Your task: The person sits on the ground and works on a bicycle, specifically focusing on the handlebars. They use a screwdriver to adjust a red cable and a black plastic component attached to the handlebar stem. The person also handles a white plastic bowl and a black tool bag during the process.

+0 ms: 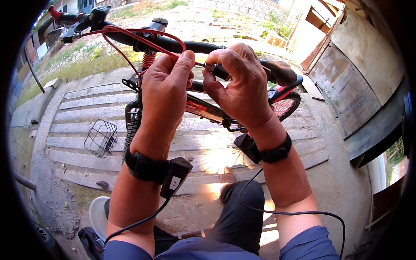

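A bicycle stands in front of me, its black handlebar [167, 43] running across the upper middle. A red cable [143, 41] loops over the bar and comes back to my hands. My left hand [167, 84] is closed, pinching the red cable between thumb and forefinger. At the cable's end is a small dark metal fitting [201, 64]. My right hand [240, 80] pinches around this fitting, where it meets a black lever mount [221, 72] on the bar. Its fingers partly hide the mount. Below the hands shows the black and red bicycle frame [206, 110].
A black wire basket [102, 138] lies on the slatted paving [78, 141] to the left of the front tyre [132, 130]. The rear wheel [288, 106] is at the right. Grey boards [351, 78] lean along the right side. Wrist straps with cords are on both forearms.
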